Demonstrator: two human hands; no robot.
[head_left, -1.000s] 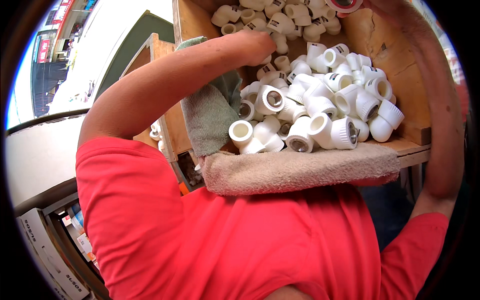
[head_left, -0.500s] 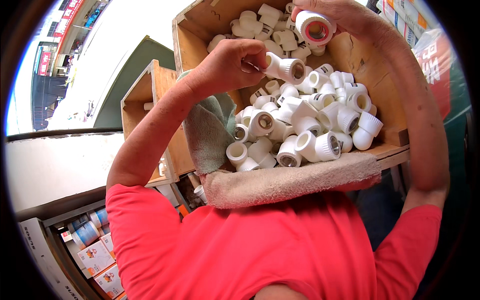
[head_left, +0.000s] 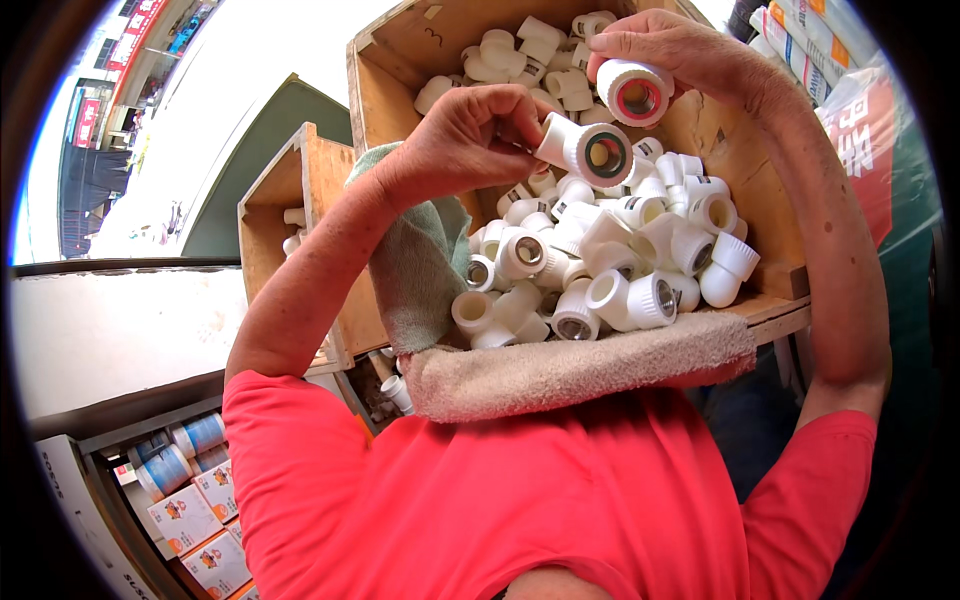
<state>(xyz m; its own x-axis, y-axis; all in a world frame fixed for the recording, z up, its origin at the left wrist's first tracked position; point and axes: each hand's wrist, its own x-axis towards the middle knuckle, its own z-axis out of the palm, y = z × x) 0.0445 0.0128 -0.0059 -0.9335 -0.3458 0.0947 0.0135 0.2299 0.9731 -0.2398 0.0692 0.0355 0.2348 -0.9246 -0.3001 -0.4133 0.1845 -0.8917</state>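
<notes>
Over the wooden box, my left hand (head_left: 470,138) pinches a white plastic pipe elbow (head_left: 560,143) by one end. Its other opening, with a dark ring inside, faces up at me. Close beside it, my right hand (head_left: 690,58) grips a white pipe fitting (head_left: 622,82) with a ribbed collar and a red ring in its mouth. The two fittings are near each other; I cannot tell whether they touch. Beneath both hands lies a heap of loose white pipe fittings (head_left: 612,238), some with metal-lined openings.
The wooden box (head_left: 775,215) has a beige towel (head_left: 580,365) over its near edge and a green cloth (head_left: 415,270) at its left corner. Another wooden box (head_left: 335,190) stands to the left. Cartons (head_left: 187,518) sit lower left; wrapped pipes (head_left: 800,40) lie at upper right.
The elbow in my left hand has turned so its ringed opening faces me more, and has moved slightly right. My right hand has come down a little with its fitting.
</notes>
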